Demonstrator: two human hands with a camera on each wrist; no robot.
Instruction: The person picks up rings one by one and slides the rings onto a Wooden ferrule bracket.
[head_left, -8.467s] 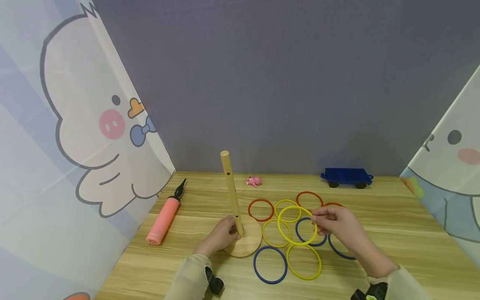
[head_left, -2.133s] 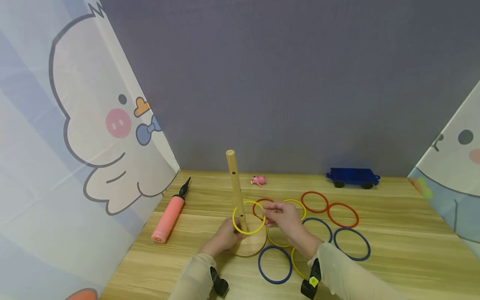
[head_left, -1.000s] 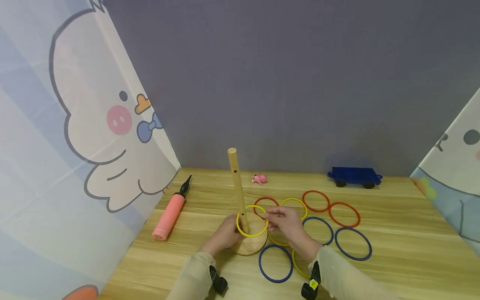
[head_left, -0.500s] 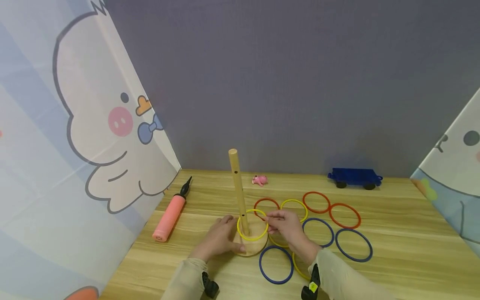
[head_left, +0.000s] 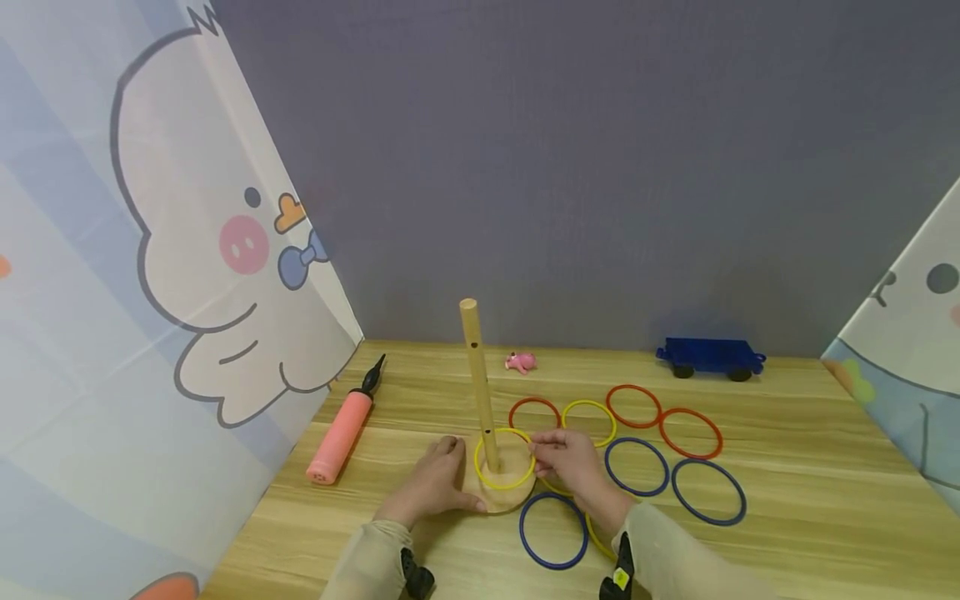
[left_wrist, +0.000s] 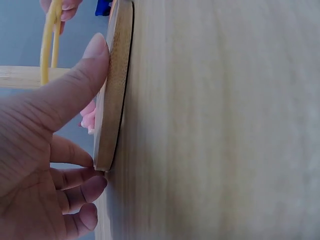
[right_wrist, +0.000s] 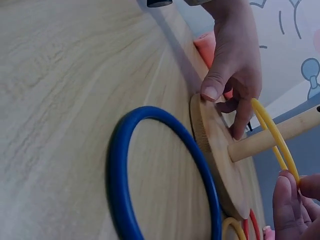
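Note:
A wooden ring-toss stand has an upright pole point(head_left: 478, 375) on a round base point(head_left: 510, 501). My left hand point(head_left: 429, 486) rests at the base's left side, thumb and fingers spread along its rim. In the left wrist view its thumb point(left_wrist: 82, 75) lies across the base's edge. My right hand point(head_left: 581, 467) pinches a yellow ring point(right_wrist: 278, 136) by its right side. The pole passes through this ring, low over the base. Another yellow ring point(head_left: 596, 537) lies partly hidden under my right forearm.
Right of the stand lie blue rings point(head_left: 552, 567), red rings point(head_left: 691, 457) and yellow rings point(head_left: 588, 401), flat on the table. Behind stand a small pink toy animal point(head_left: 521, 361) and a blue wheeled cart point(head_left: 710, 354). A pink hand pump point(head_left: 340, 437) lies left, near the printed side wall.
My right hand has brought the yellow ring from the right to the pole and lowered it along it. My left hand has loosened from beside the pole's foot and spread at the base's edge.

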